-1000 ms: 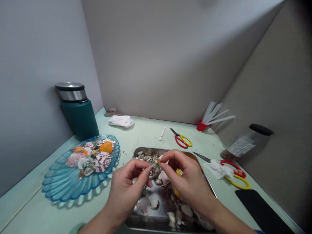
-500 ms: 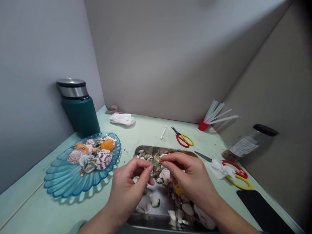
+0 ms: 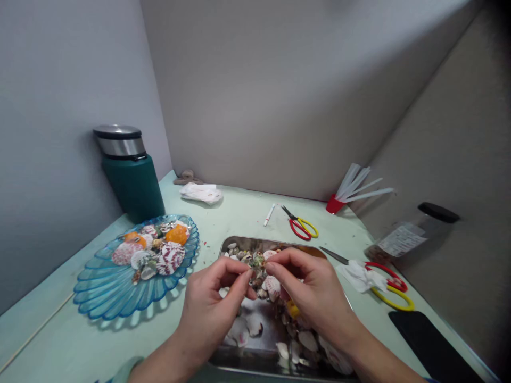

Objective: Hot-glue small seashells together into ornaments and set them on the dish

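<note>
Both my hands hover over a metal tray (image 3: 263, 367) that holds many seashells. My left hand (image 3: 213, 298) is pinched, thumb against index finger, above the tray's left side. Facing it, my right hand (image 3: 311, 290) is pinched too, its fingertips a short gap away. Whatever sits in either pinch is too small to make out. Below the fingertips lie small snail-like shells and a pinkish scallop shell (image 3: 272, 287). White shells (image 3: 254, 323) rest in the tray's lower left, and a yellow shell (image 3: 293, 309) is partly covered by my right hand.
At left, a blue scalloped plate (image 3: 107, 306) bears several shells, with a green bottle (image 3: 133, 183) behind it. Beyond the tray lie small scissors (image 3: 299, 223) and a white pen (image 3: 269, 215). Larger scissors (image 3: 393, 298) with tissue (image 3: 359, 276), a jar (image 3: 411, 234) and a phone-like black slab (image 3: 435, 346) are right.
My fingertips have drawn slightly apart, both hands still pinched above the tray. The view has shifted a little; the other things stay in place.
</note>
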Available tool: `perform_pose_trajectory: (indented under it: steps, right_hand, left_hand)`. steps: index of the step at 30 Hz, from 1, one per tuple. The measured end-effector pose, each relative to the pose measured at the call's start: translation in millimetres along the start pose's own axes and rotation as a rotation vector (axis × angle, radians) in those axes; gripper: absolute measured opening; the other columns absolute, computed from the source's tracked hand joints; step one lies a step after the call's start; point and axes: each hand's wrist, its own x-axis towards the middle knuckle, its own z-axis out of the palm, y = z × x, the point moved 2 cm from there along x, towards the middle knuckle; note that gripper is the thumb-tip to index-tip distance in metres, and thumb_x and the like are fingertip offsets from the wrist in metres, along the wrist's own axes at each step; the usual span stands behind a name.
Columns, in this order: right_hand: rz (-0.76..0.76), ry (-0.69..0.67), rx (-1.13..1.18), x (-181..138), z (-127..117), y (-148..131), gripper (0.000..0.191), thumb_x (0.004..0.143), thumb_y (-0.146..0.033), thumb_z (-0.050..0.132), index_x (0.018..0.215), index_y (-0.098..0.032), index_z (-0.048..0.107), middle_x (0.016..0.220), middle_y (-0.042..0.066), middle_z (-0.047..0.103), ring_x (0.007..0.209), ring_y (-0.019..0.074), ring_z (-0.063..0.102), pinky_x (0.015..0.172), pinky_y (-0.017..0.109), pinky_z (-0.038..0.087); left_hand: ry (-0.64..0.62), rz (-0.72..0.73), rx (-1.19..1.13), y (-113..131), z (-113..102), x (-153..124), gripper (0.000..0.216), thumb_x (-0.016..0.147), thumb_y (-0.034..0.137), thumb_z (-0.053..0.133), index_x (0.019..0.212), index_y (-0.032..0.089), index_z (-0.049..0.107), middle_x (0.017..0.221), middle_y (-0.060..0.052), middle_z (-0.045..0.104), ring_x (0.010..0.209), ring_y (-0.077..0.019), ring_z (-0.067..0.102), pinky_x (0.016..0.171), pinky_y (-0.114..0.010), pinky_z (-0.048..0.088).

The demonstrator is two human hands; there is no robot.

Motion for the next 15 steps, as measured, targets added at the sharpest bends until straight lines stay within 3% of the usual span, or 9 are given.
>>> perform_pose_trajectory:
  steps: [5, 15]
  right_hand:
    - [-0.053, 0.037, -0.047, -0.9, -0.1, -2.7, 0.014, 0.084, -0.026, 0.058, 0.073, -0.021, 0.065, 0.059, -0.005, 0.059, 0.053, 0.0100, 0.051, 0.053, 0.022, 0.038]
    - [-0.243, 0.139, 0.013, -1.9, 3.3, -1.3, 0.009, 0.082, -0.017, 0.061, 0.081, -0.022, 0.069, 0.079, -0.001, 0.068, 0.073, 0.0137, 0.062, 0.065, 0.025, 0.045]
  left_hand:
    - [-0.002, -0.020, -0.026, -1.3, 0.4, 1.3, 0.007, 0.083, 0.023, 0.058, 0.078, 0.018, 0.059, 0.060, 0.002, 0.069, 0.055, -0.0105, 0.065, 0.055, -0.018, 0.048]
    - [0.024, -0.144, -0.203, -0.4, 2.1, 6.0, 0.006, 0.081, 0.021, 0.059, 0.076, 0.017, 0.058, 0.056, 0.003, 0.069, 0.053, -0.0093, 0.066, 0.051, -0.015, 0.047]
